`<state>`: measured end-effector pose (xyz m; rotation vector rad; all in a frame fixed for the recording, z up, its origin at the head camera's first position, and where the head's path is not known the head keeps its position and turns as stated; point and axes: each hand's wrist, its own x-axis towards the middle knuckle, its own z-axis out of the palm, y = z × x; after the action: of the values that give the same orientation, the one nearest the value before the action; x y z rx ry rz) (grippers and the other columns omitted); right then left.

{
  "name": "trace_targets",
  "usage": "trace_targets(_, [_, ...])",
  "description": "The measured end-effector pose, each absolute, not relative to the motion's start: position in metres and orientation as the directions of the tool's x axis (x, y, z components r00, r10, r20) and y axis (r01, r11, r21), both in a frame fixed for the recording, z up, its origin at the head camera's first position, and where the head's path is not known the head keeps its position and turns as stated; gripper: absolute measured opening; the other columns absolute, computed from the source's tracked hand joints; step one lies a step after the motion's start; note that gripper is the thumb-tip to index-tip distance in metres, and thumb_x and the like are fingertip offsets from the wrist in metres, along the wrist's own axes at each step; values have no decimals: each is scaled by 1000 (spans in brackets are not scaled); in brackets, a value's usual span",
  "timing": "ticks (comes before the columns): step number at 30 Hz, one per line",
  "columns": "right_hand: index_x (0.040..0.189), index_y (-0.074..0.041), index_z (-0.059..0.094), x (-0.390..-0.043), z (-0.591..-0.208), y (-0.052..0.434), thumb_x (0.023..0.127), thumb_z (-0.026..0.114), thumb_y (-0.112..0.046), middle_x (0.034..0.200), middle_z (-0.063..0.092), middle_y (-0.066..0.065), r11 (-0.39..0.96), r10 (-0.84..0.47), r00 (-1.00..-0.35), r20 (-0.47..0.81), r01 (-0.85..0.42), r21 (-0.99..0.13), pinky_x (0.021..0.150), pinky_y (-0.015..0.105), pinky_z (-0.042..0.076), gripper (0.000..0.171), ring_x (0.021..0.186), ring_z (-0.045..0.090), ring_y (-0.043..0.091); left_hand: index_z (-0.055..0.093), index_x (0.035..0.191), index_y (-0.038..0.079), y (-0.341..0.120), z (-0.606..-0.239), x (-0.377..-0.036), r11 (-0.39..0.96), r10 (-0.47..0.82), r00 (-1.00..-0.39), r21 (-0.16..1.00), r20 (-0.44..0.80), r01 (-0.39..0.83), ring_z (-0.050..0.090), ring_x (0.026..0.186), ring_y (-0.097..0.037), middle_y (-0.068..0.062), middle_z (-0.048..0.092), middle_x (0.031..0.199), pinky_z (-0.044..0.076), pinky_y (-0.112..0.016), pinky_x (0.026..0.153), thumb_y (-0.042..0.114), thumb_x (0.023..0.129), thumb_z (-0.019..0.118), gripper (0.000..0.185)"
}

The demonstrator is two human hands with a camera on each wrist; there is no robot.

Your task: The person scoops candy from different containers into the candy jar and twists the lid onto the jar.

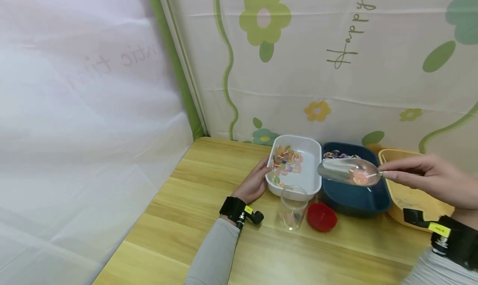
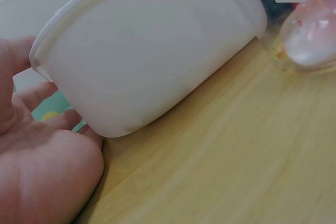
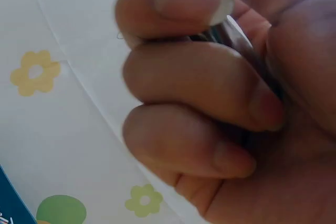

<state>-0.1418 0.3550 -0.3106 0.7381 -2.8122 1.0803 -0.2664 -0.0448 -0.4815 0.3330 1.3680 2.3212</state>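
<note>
My right hand point(image 1: 435, 179) grips the handle of a metal scoop point(image 1: 332, 171), its fingers curled round it in the right wrist view. Small pink and orange lollipops point(image 1: 360, 177) lie in the scoop, held above the dark blue tub point(image 1: 351, 204). At the left side of a white tub point(image 1: 310, 160), my left hand point(image 1: 254, 183) rests its fingers against the outer wall and rim. Several lollipops point(image 1: 287, 158) in mixed colours lie inside that tub. In front of it stands a clear plastic cup point(image 1: 293, 202) with a few lollipops at the bottom.
Beside the cup sits a small red bowl-shaped piece point(image 1: 322, 217). Shiny purple wrapped pieces point(image 1: 337, 154) lie at the back of the blue tub. A yellow tub point(image 1: 414, 200) stands at the right. A printed curtain point(image 1: 284, 86) hangs behind the wooden table point(image 1: 160, 218).
</note>
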Motion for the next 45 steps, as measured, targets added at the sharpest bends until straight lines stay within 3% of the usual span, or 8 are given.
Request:
trace_targets(9, [115,-23,79,-141,-308,334,98,68,-9,102,75,-9,709,-461,-882,99,-433,-557,63,22,50,24,83,63,9,26,164,17,-43,-483,-269,-428,470,-883,874,-3,-231,15,156,-19,-5,15,171,15,-36,127,6,109,40,58])
trace_targets(13, [113,-20,80,-144,-309,325,97,68,-4,98,75,-8,658,-530,-841,110,-490,-572,58,24,47,26,76,59,11,26,163,18,-43,-483,-269,-425,464,-886,874,-12,-235,16,156,-18,-5,16,171,15,-35,127,6,108,41,58])
trace_targets(22, [121,-15,77,-149,-306,321,101,62,-5,111,75,-12,634,-614,-788,40,-523,-569,63,23,51,26,85,64,8,28,163,19,-44,-482,-268,-424,460,-888,872,-22,-242,16,156,-19,-4,16,171,16,-35,127,8,108,44,58])
trace_targets(30, [115,-18,79,-147,-305,319,100,65,-6,101,75,-10,637,-596,-803,34,-498,-588,52,25,41,24,71,55,10,25,164,17,-43,-483,-269,-435,468,-884,868,-7,-237,15,156,-19,-5,16,171,16,-35,127,7,108,45,60])
trace_targets(38, [118,-16,78,-145,-302,317,100,65,-8,107,75,-12,675,-564,-825,31,-482,-559,63,23,53,24,84,63,6,25,164,17,-44,-483,-268,-438,470,-882,868,-1,-235,16,156,-20,-5,16,171,16,-35,127,8,108,44,60])
trace_targets(45, [113,-20,80,-143,-301,313,98,70,-14,102,75,-12,751,-440,-896,66,-407,-519,66,23,55,19,86,65,2,27,163,18,-44,-483,-268,-438,460,-888,866,-15,-242,17,156,-20,-5,18,171,17,-36,127,9,109,44,58])
